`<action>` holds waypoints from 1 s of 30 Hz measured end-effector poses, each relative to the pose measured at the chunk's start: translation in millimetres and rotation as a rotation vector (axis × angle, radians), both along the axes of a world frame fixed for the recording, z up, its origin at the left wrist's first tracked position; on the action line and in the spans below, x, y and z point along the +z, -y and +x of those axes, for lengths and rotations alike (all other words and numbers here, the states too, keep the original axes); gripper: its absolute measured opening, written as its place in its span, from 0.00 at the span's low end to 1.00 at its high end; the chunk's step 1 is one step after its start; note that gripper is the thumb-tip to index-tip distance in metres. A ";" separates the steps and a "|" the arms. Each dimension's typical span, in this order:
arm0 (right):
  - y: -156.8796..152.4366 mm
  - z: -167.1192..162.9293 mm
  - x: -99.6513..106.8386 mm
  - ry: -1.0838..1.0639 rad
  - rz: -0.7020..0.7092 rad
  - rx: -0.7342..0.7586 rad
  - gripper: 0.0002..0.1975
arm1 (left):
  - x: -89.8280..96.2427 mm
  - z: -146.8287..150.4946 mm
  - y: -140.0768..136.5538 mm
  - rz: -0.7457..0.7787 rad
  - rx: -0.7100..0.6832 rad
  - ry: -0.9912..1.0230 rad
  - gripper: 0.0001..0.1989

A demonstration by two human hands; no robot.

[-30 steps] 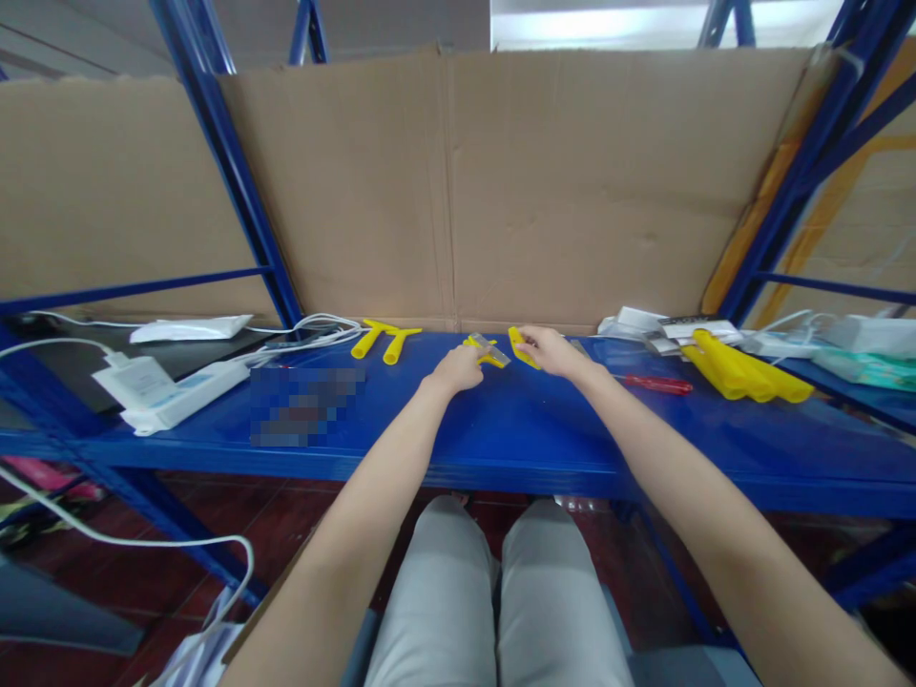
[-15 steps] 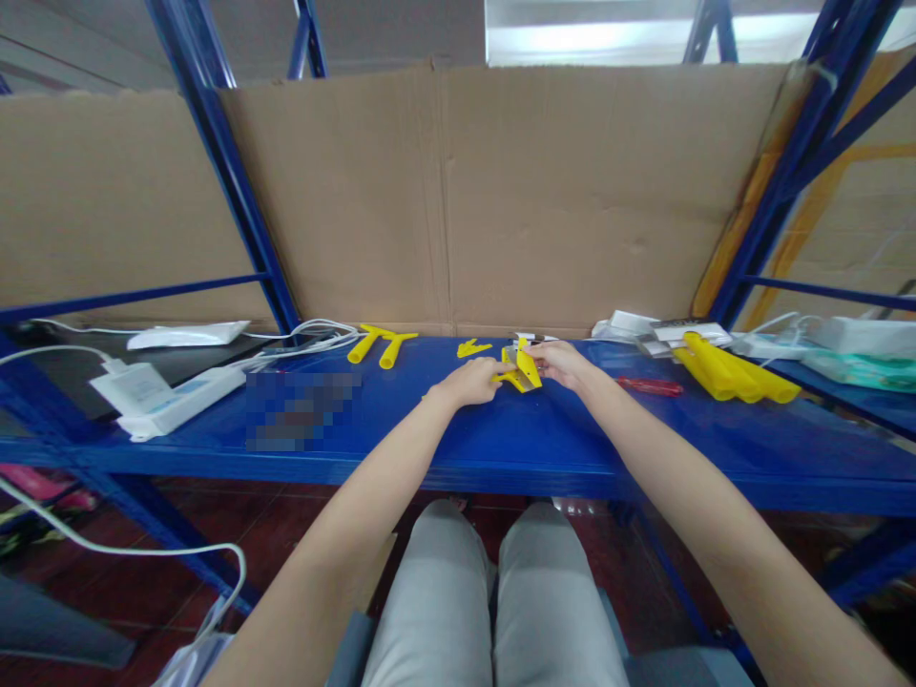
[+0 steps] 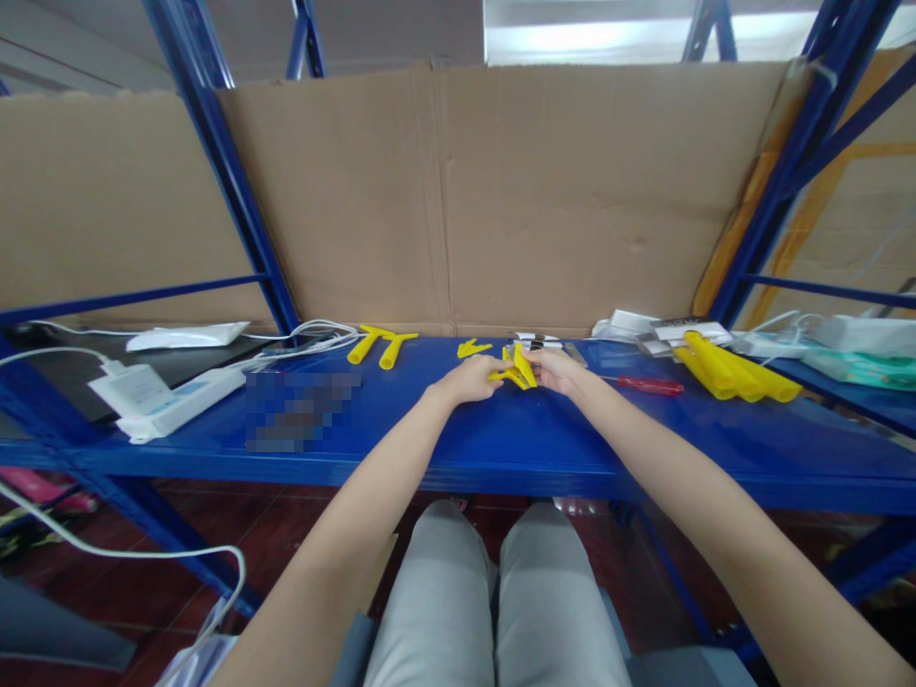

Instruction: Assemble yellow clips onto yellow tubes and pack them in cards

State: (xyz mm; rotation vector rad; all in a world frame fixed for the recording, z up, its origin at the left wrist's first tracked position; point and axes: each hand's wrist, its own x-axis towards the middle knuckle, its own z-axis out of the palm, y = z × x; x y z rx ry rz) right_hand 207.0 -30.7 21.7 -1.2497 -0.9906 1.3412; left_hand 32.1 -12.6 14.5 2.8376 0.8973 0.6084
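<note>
Between my hands, just above the blue shelf top (image 3: 530, 434), are angular yellow plastic parts (image 3: 524, 367). My left hand (image 3: 473, 379) is closed on the left end of a yellow part, its fingertips partly hidden. From the right, my right hand (image 3: 552, 369) grips an upright yellow plate. Whether the pieces are joined, I cannot tell. Behind my left hand lie small yellow plastic pieces (image 3: 472, 348). A red-handled screwdriver (image 3: 650, 385) rests on the shelf to the right of my right hand.
Two yellow Y-shaped tubes (image 3: 386, 345) lie at the back left, near white cables (image 3: 325, 331) and a white power strip (image 3: 182, 403). Several yellow tubes (image 3: 734, 370) lie at the right. A cardboard sheet (image 3: 458, 200) stands behind, between blue metal posts (image 3: 233, 181).
The yellow plate has turned and tilted between my hands. My right hand has shifted slightly left, showing more of the screwdriver's shaft and the small items behind.
</note>
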 end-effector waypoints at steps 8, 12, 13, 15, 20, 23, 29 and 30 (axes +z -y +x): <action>-0.1 -8.9 -2.0 0.042 0.105 -0.087 0.13 | 4.3 -1.4 0.1 -0.048 0.008 0.038 0.18; -2.9 -9.8 -5.2 0.023 0.147 -0.106 0.15 | 8.6 -2.0 3.1 -0.085 0.033 0.047 0.19; -3.6 -9.7 -5.8 0.014 0.153 -0.105 0.15 | 9.2 -2.2 3.7 -0.100 0.047 0.056 0.19; -4.2 -9.4 -6.3 -0.003 0.160 -0.092 0.14 | 9.6 -2.7 4.3 -0.138 0.065 0.075 0.21; -1.6 -10.7 -4.0 0.005 0.155 -0.108 0.14 | 7.4 -2.3 4.0 -0.199 0.068 0.128 0.19; 1.0 -11.1 -2.4 0.032 0.150 -0.121 0.15 | 2.7 -1.4 0.6 -0.199 0.062 0.211 0.17; 3.3 -8.2 -2.5 0.060 0.161 -0.087 0.11 | -6.8 -2.3 -10.0 -0.133 -0.017 0.247 0.20; 3.9 -7.8 -2.4 0.064 0.162 -0.087 0.11 | -7.1 -2.6 -10.6 -0.129 -0.020 0.238 0.20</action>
